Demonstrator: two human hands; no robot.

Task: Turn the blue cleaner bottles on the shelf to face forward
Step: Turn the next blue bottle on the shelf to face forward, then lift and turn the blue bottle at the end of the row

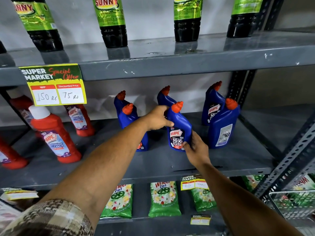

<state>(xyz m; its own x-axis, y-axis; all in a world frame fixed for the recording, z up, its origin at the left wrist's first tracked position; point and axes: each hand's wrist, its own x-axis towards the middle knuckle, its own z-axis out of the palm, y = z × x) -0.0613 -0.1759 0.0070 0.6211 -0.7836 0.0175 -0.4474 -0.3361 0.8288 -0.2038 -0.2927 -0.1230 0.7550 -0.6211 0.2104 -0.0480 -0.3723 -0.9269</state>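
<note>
1. Grey steel shelving [170, 160] fills the scene; nearest, on the lowest tier, lie green "Wheel 2in1" detergent packets [164, 199] under a small "SUPER MARKET" price tag [194, 183].
2. On the middle shelf, the left hand [157, 119] clasps the neck and shoulder of a blue Harpic bottle [179, 127], while the right hand [196, 148] grips its lower right edge; its label, reading "HARPIC 10X TOTAL CLEAN", faces front.
3. Just right, a second blue bottle [222, 126] shows its back label; another at left [131, 120] is partly hidden by the forearm.
4. Far left stand red bottles [54, 133] marked "HARPIC BATHROOM CLEANER".
5. Behind, three more blue bottles [212, 106] line the back row.
6. Overhead hangs a "SUPER MARKET Special Offer" card [54, 84], handwritten "150 Rs" and "75 Rs", below dark "SUNNY" bottles [110, 21].
</note>
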